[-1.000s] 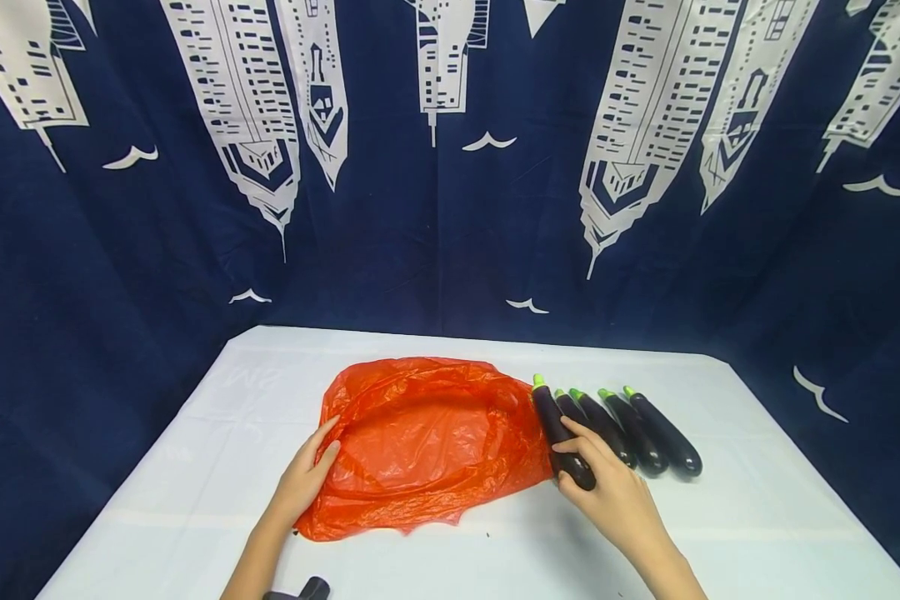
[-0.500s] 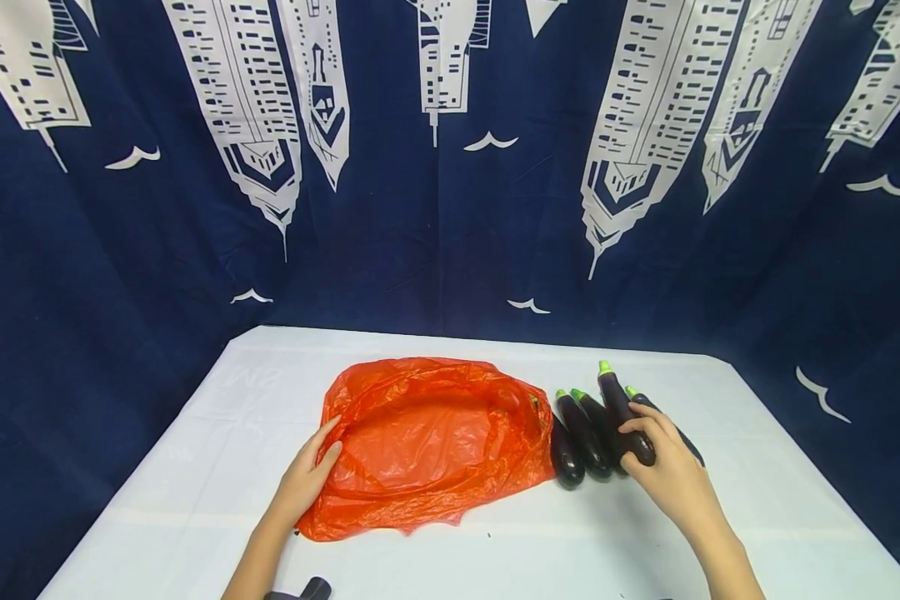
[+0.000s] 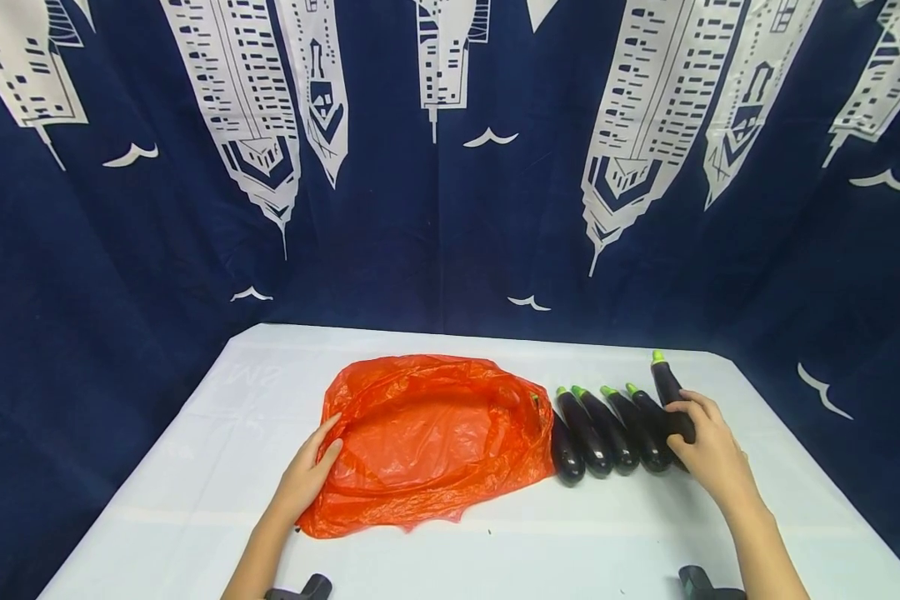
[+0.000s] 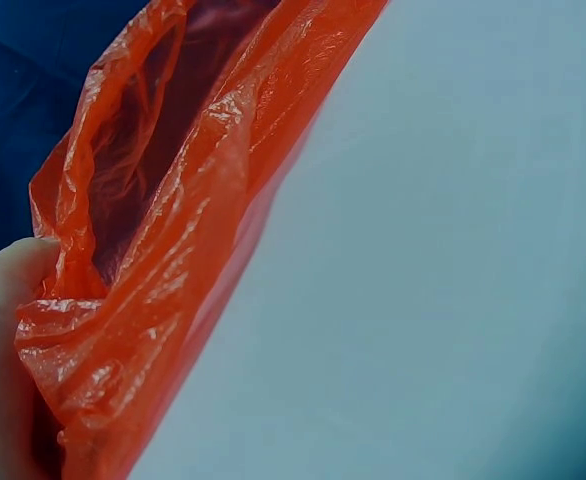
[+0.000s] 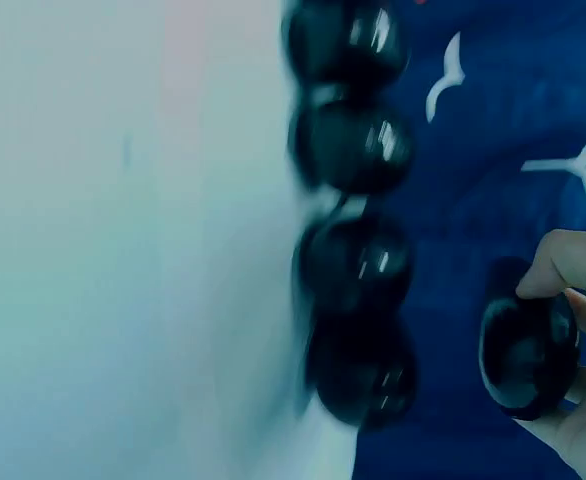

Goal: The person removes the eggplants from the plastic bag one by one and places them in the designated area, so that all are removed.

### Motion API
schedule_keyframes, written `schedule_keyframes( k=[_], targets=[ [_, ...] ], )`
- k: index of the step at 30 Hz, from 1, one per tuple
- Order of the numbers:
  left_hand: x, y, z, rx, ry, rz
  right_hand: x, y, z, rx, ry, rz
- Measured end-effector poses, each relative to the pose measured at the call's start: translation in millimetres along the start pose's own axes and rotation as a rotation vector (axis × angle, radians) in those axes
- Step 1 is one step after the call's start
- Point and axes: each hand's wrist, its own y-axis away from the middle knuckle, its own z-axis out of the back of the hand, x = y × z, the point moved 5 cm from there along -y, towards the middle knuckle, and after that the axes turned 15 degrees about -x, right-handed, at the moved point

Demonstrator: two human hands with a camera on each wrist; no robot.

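Observation:
On the white table lies a crinkled red plastic bag [image 3: 412,446], its wide mouth toward me. My left hand [image 3: 311,475] grips the bag's left rim, thumb and index finger over the edge; in the left wrist view, folds of the plastic [image 4: 143,320] hide part of the hand. My right hand [image 3: 712,446] holds a dark eggplant [image 3: 666,379] with a green stem, tilted over the right end of a row. That row has several eggplants [image 3: 611,429] side by side. The leftmost eggplant [image 3: 567,457] is partly covered by the bag. The right wrist view shows the held eggplant's rounded end [image 5: 523,355].
A dark blue cloth [image 3: 450,225] printed with white buildings and birds hangs behind and beside the table [image 3: 217,417]. Dark wrist devices [image 3: 303,587] show at the bottom edge of the head view.
My right hand has carried the eggplant rightward, from the bag's right side across the row to its right end. The left hand and the bag have stayed put.

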Motion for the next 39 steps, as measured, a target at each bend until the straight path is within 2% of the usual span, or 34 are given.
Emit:
schedule_keyframes(
  k=[7,12,18,22,24,34,39],
  targets=[
    [0.3,0.2,0.2,-0.003,0.002,-0.005,-40.1,-15.3,-5.1,-0.054,0.049,0.058],
    [0.1,-0.8,0.8,-0.006,0.003,-0.008,-55.8,-19.1,-10.7,-0.012,0.012,0.082],
    [-0.4,0.3,0.5,0.001,0.009,0.004,-79.9,-20.0,-22.1,0.120,-0.109,-0.041],
    [-0.5,1.1,0.6,0.000,0.009,0.009,-92.2,-18.1,-24.0,0.217,-0.143,-0.122],
    [-0.4,1.0,0.8,-0.001,0.009,0.008,-95.8,-17.3,-24.0,0.237,-0.153,-0.145],
    [-1.2,-0.1,0.6,-0.002,0.012,0.004,-97.0,-8.2,-26.3,0.170,-0.231,-0.210],
    [-0.4,0.2,0.6,-0.001,0.012,0.008,-92.8,-5.4,-27.3,0.145,-0.263,-0.200]
  ],
)
